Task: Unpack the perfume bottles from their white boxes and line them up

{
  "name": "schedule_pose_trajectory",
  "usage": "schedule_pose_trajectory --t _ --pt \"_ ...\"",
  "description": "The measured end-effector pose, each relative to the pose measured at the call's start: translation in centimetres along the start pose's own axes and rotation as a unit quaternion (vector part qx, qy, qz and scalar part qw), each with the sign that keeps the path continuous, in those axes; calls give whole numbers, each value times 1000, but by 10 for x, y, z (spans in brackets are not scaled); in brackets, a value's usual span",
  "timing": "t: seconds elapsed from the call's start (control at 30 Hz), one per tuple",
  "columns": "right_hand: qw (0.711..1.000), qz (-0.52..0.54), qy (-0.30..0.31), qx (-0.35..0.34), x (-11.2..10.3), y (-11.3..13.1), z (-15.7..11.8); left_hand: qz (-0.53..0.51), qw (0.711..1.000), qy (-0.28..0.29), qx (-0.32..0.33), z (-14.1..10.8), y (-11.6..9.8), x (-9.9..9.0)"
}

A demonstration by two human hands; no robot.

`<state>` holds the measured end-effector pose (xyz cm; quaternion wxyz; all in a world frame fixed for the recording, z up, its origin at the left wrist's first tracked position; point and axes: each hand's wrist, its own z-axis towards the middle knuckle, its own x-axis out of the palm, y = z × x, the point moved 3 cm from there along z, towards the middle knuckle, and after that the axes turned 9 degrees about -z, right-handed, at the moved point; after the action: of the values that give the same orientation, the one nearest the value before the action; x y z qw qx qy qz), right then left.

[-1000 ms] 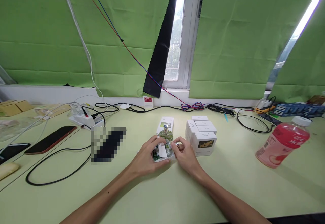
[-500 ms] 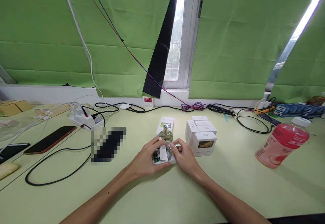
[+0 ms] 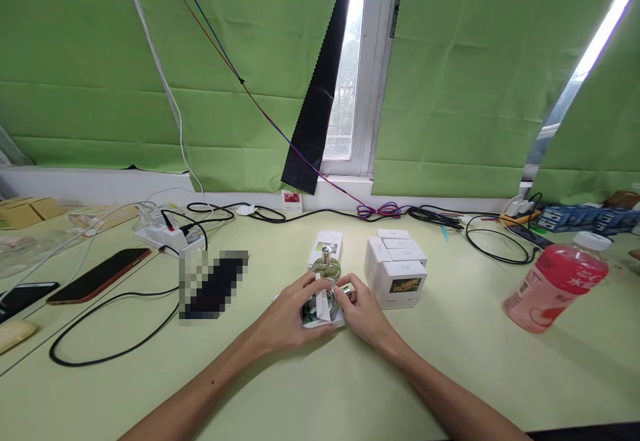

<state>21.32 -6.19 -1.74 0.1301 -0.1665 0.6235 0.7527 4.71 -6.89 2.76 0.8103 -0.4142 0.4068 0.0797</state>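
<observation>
My left hand [image 3: 290,311] wraps round a small white box [image 3: 311,324] that lies on the table with its flap [image 3: 321,303] open. At the box's mouth, the fingertips of my right hand [image 3: 367,313] pinch a clear glass perfume bottle [image 3: 332,302] by its silver-topped end. Part of this bottle sits inside the box; my fingers and the flap hide some of it. Just behind, a second perfume bottle [image 3: 327,269] with greenish liquid stands upright. Beyond it a flat white box panel or box [image 3: 330,240] with a green picture lies on the table.
Several white boxes [image 3: 405,286] stand grouped right of my hands. A pink drink bottle [image 3: 550,288] leans farther right. Phones [image 3: 100,274], a black cable [image 3: 115,294] and a power strip [image 3: 167,233] lie left. More cables [image 3: 320,212] run along the wall.
The glass bottle has shifted slightly at the box's mouth, and the flap and fingers have moved a little. A small brownish shape has appeared at the right edge.
</observation>
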Motion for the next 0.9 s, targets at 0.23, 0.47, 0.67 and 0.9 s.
schedule_pose_trajectory --t 0.23,0.47,0.67,0.9 --pt "1000 14 -4 16 1 0 -3 -4 1000 -10 -13 0 1 0" --pt "997 54 -43 46 2 -6 0 -18 1000 -24 -8 -1 6 3" --pt "993 92 -54 50 0 -5 1 -27 999 -45 0 1 3 2" --pt "992 110 -39 46 3 -8 3 -31 998 -54 6 2 2 2"
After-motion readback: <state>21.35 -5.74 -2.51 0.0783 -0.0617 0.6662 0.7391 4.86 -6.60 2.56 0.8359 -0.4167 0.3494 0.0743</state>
